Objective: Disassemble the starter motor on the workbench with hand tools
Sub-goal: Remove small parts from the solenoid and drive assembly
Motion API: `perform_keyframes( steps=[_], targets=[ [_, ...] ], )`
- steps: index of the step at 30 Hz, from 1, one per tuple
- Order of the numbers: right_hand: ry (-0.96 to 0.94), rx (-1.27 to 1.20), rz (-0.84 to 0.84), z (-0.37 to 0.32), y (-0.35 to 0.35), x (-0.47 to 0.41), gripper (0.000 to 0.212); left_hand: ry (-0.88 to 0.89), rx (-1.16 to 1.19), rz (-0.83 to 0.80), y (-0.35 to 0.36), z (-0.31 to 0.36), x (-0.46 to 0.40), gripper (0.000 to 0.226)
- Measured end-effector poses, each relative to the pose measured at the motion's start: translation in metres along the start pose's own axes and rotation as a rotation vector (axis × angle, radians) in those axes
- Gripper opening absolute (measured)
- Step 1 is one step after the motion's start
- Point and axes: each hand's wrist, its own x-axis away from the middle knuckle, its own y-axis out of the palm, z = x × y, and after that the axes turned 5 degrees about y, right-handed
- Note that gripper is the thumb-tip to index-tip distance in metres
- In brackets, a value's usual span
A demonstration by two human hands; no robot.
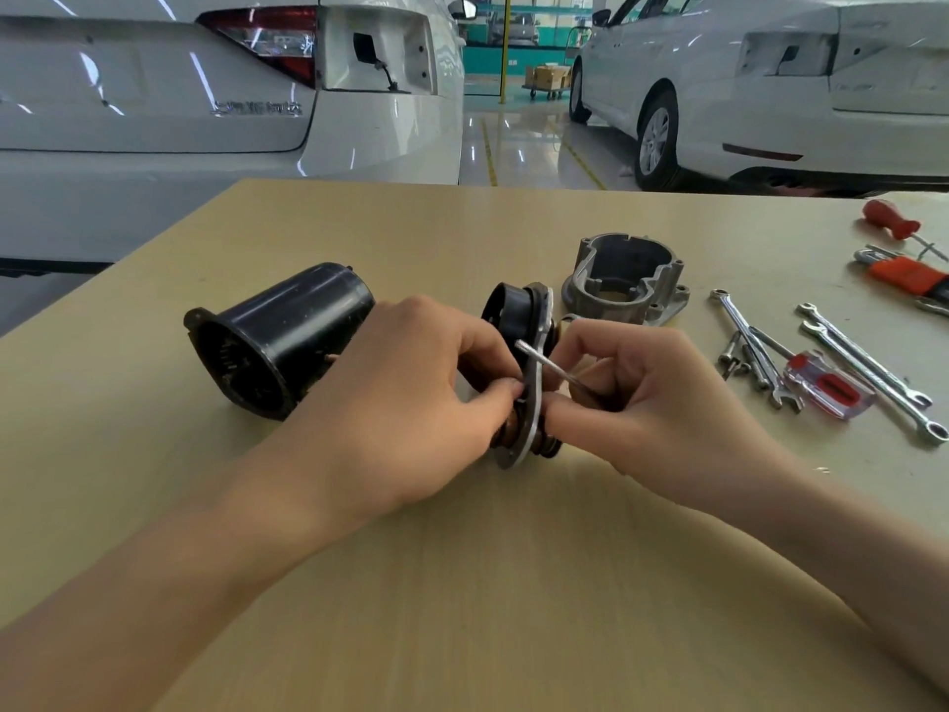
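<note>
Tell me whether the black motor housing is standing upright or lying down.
Lying down: the black motor housing rests on its side on the workbench, open end facing the camera.

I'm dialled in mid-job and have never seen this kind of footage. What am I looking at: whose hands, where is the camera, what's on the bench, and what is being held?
There is no machine here: a person works with two bare hands, and the single picture comes from a camera worn on their head, looking forward and down.

The left hand grips the metal plate assembly standing on edge on the workbench. The right hand pinches a thin metal rod that reaches towards the plate; whether it is a tool or a pin I cannot tell.

Already apart: the black motor housing lying on its side at left, and the grey cast end housing behind. At right lie wrenches, long bolts and a red-handled screwdriver. White cars stand beyond.
</note>
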Motion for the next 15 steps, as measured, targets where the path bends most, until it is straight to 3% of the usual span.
perform_keyframes(
  steps=[4, 9, 15],
  targets=[
    [-0.062, 0.092, 0.027, 0.0026, 0.0016, 0.0004, 0.020, 0.023, -0.008, 0.019, 0.0006, -0.0016, 0.0005, 0.015],
    [-0.046, 0.042, 0.036, 0.0037, 0.0028, 0.0002, 0.021, -0.015, 0.031, 0.032, -0.0004, -0.0039, 0.0006, 0.011],
    [0.132, -0.111, 0.004, 0.0011, -0.0038, -0.0020, 0.010, -0.018, 0.052, 0.055, 0.0007, -0.0007, 0.0000, 0.027]
  ],
)
